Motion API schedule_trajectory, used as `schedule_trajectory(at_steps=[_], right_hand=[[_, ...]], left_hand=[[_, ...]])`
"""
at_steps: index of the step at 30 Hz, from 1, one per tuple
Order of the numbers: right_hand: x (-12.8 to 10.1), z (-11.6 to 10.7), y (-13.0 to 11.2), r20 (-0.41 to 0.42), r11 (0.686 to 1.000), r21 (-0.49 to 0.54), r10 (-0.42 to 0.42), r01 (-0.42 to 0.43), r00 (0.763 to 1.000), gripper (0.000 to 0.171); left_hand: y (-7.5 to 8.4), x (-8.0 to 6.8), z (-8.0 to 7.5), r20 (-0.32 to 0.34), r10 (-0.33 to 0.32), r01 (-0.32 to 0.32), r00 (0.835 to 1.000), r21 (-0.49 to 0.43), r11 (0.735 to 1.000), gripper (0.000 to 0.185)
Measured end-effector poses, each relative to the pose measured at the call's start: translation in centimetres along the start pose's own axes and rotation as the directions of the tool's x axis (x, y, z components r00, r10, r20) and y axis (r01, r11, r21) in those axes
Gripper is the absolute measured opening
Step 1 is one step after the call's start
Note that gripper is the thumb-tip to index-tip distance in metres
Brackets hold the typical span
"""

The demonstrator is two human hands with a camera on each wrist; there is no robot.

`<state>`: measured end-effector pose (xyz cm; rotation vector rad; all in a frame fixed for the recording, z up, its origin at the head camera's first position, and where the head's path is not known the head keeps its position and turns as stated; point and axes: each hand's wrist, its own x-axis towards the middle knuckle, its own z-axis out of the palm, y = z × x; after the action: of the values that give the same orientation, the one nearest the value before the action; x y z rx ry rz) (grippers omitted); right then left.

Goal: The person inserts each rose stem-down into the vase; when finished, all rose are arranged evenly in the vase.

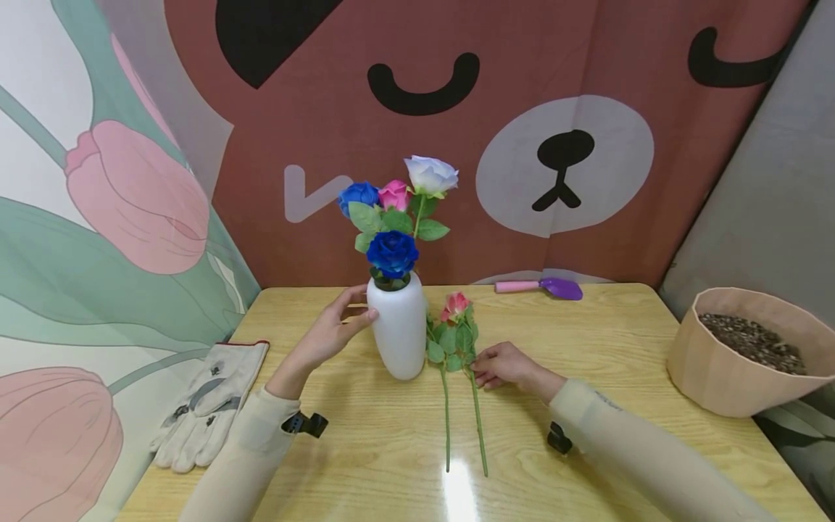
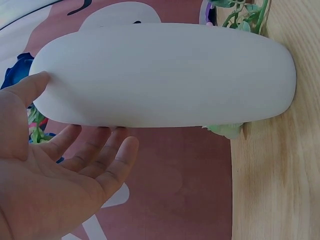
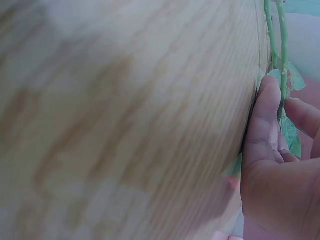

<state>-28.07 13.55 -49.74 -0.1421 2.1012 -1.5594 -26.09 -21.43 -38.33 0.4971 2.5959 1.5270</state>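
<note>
I see the wooden desk [image 1: 587,348] with a brown pot [image 1: 730,370] of soil at the right edge. A white vase [image 1: 398,333] of roses stands mid-desk; my left hand [image 1: 329,330] rests spread against its left side, fingers straight. Just right of the vase lies a pink rose [image 1: 454,308], and my right hand [image 1: 505,366] pinches its stem [image 3: 282,60].

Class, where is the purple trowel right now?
In the head view, the purple trowel lies at the table's far edge, right of the white vase.
</note>
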Motion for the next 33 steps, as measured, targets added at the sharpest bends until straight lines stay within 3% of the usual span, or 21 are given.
schedule_trajectory(at_steps=[11,33], right_hand=[[0.5,-0.3,0.4,0.008,0.998,0.061,0.028,-0.028,1.000,0.023],[-0.5,-1.6,-2.4,-0.091,0.989,0.127,-0.061,0.073,0.994,0.042]], left_hand=[[-0.1,-0.1,0.0,0.002,0.009,-0.009,1.000,0.002,1.000,0.059],[0.0,-0.1,0.0,-0.002,0.011,-0.011,1.000,-0.004,1.000,0.059]])
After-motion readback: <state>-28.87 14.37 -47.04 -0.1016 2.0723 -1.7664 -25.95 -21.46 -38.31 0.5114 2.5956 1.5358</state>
